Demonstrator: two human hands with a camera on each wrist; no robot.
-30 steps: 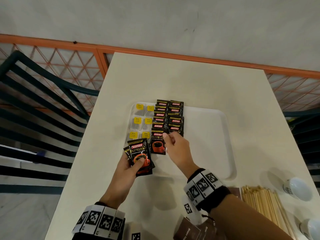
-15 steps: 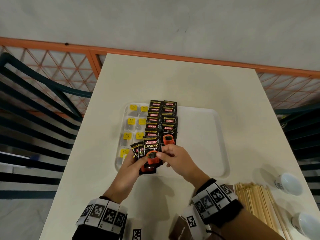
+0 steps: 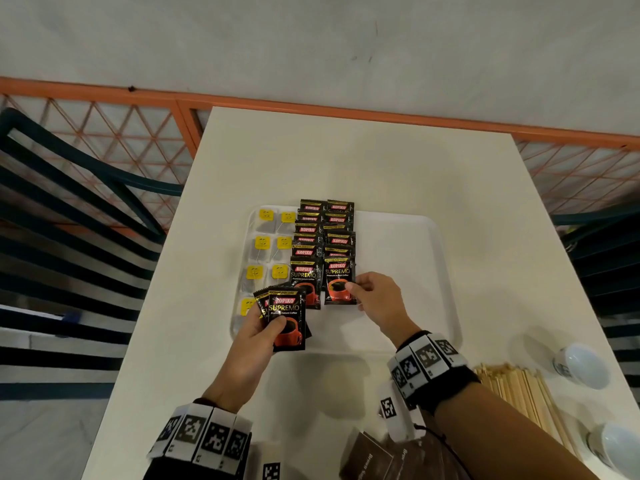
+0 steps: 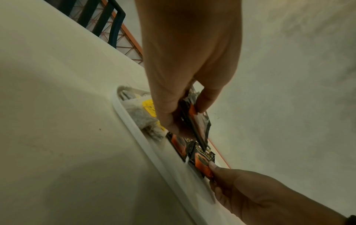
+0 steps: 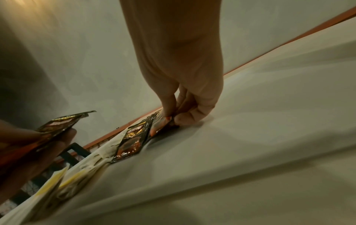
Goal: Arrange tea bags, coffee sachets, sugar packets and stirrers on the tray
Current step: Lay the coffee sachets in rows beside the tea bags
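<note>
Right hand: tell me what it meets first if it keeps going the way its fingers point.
The right hand points left across the tray. Past the coffee sachet it pinches, it would likely first meet the neighbouring sachet column, though depth is unclear.

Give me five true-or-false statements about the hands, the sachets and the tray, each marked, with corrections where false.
1. The left hand holds a small stack of coffee sachets. True.
2. The right hand holds nothing. False: it pinches a coffee sachet at the near end of the right sachet column.
3. The tea bags lie at the tray's left side. True.
4. The wooden stirrers are on the tray. False: they lie on the table, right of it.
5. The tray's right half is covered with sugar packets. False: it is bare.
</note>
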